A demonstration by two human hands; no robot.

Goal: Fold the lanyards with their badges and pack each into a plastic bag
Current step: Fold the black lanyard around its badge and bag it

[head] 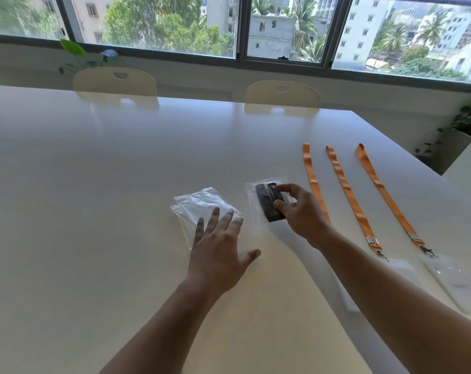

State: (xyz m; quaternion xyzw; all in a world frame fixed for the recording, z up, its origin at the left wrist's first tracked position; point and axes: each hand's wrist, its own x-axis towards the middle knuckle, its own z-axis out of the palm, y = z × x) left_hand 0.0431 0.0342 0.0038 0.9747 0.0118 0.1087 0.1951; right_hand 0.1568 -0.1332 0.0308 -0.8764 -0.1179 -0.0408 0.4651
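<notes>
A small stack of clear plastic bags (202,205) lies on the white table (94,184). My left hand (218,255) rests flat, fingers spread, on the stack's near edge. Just right of it lies a clear bag holding a folded dark lanyard (266,205); my right hand (299,209) pinches this packed bag from the right with thumb and fingers. Three orange lanyards lie stretched out side by side further right: the left one (311,176) partly behind my right hand, the middle one (347,193), and the right one (383,190). Clear badge holders (445,276) hang at their near ends.
Two cream chairs (115,81) (283,94) stand at the table's far side under a wide window. Potted plants (469,117) sit at the right beyond the table's edge, and another plant (75,54) at the far left.
</notes>
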